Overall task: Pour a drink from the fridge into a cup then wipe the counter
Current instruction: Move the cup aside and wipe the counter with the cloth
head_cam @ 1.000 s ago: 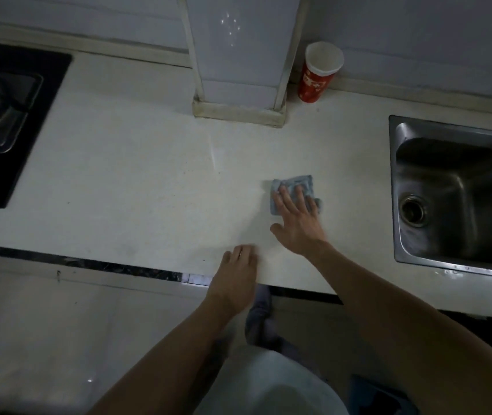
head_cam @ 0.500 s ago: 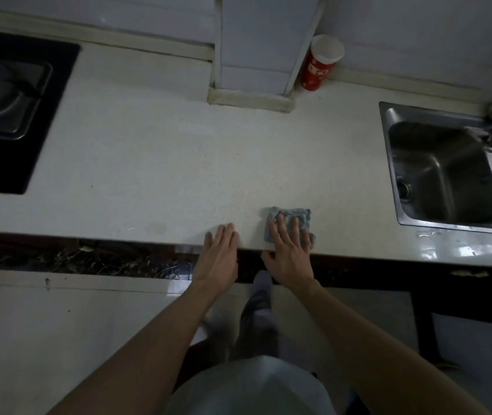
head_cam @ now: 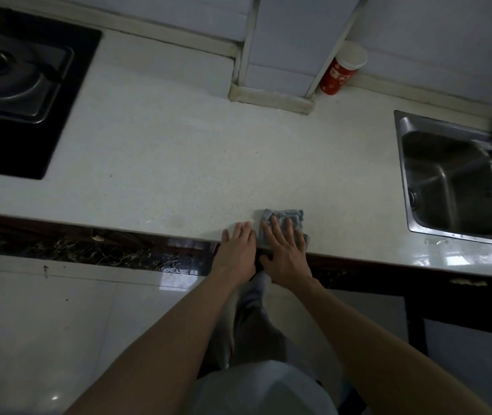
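A small blue-grey cloth [head_cam: 294,217] lies at the front edge of the white counter [head_cam: 179,163]. My right hand [head_cam: 283,250] presses flat on the cloth with straight, spread fingers. Right beside it, my left hand [head_cam: 237,250] rests flat at the counter's edge, fingers straight, holding nothing. A red paper cup [head_cam: 339,74] with a white rim stands at the back against the wall, beside a white pillar; its contents are not visible.
A black gas hob [head_cam: 20,85] with a steel burner plate is set into the counter at the far left. A steel double sink [head_cam: 454,181] with a tap lies at the right. The white pillar [head_cam: 283,64] juts onto the counter at the back.
My right hand has drawn the cloth from the middle of the counter back to its front edge. My left hand has closed in beside the right one.
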